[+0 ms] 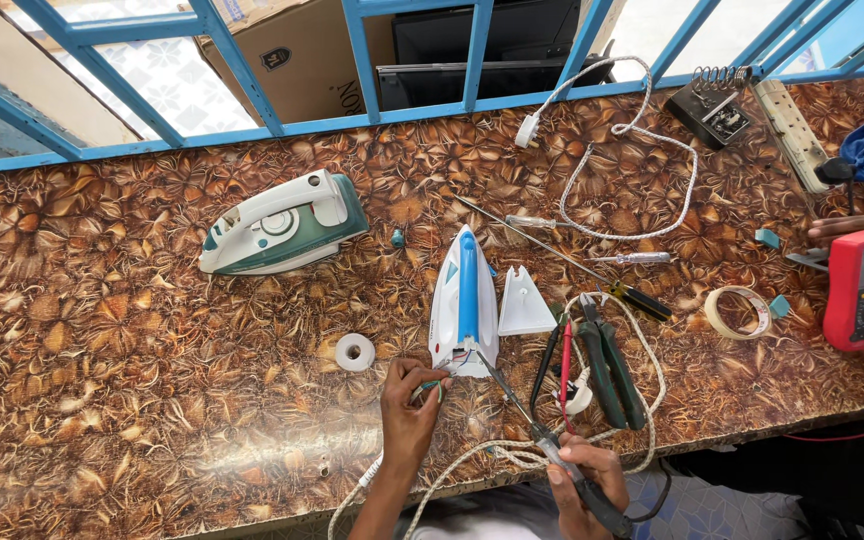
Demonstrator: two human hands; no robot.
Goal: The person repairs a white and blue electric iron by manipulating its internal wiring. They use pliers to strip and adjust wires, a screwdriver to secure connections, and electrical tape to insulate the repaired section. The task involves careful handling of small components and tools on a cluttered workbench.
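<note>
While the left hand (407,400) pinches something small and green-tipped at the open back end of the blue-and-white iron (464,305), the right hand (580,478) is clenched round the handle of a soldering iron (527,420), whose thin tip reaches up-left to the bared wires just beside the left fingers. Done well, I'd say, this wants a steady tip that touches only the joint — the left fingers sit very close to it. Just right of the tip lie a red probe (565,365), green-handled pliers (607,370) and loops of braided cord (512,455); the cord crosses under the right wrist and could snag. Left of the left hand there is open room on the tabletop (102,380), bar a small tape roll (355,352). Both hands work near the table's front edge, so elbows hang off it.
</note>
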